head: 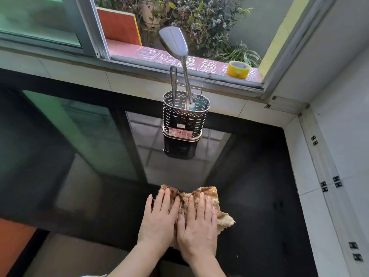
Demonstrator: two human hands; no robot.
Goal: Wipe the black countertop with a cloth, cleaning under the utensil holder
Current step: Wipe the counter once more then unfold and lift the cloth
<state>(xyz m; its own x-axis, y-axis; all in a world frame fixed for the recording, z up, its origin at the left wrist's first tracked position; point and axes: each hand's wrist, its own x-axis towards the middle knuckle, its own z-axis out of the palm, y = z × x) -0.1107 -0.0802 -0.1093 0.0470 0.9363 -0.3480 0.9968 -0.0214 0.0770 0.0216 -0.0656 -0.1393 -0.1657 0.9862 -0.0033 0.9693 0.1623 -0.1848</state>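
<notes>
A crumpled brown and tan cloth [211, 193] lies on the glossy black countertop [259, 176] near its front edge. My left hand [158, 218] and my right hand [196, 226] both press flat on the cloth, side by side, fingers pointing away from me. Farther back, near the window wall, stands a perforated metal utensil holder [184, 118] with a pink label, upright on the counter. A large steel spatula [175, 42] and other utensil handles stick up out of it. The holder is well apart from my hands.
A yellow tape roll [238, 69] sits on the pink window ledge at the back right. White tiled walls [329, 156] bound the counter at the right and the back. The window stands open onto plants. The counter's front edge runs just below my wrists.
</notes>
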